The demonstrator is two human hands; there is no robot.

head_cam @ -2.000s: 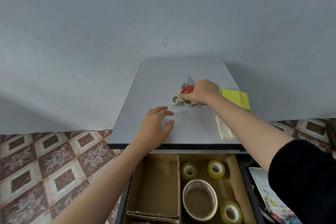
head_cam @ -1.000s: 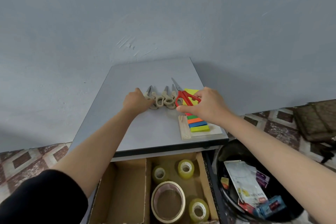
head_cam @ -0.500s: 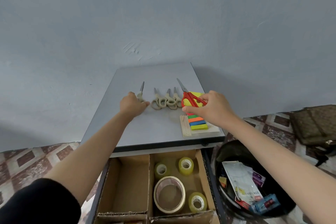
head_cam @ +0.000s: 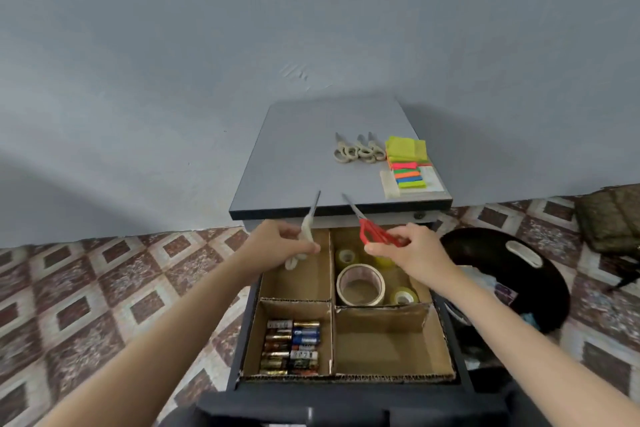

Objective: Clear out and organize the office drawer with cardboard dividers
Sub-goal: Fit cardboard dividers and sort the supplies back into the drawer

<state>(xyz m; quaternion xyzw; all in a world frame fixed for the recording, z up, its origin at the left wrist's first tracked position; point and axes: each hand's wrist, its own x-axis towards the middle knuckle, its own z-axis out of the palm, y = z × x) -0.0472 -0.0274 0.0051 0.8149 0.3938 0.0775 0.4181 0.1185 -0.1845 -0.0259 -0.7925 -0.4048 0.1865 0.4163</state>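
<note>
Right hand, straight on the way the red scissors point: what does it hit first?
Probably the front edge of the cabinet top: the tip of the red scissors, held by the right hand, overlaps it in the picture. If the tip rides higher, it passes over bare top; depth is unclear.

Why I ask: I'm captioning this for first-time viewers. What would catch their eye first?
Two pairs of scissors held blades pointing away above the open drawer: a beige pair in the left hand, a red pair in the right hand. Below them, cardboard dividers split the drawer, with batteries lined up near left and tape rolls far right. On the cabinet top, neon sticky notes lie beside three more beige scissors.
</note>
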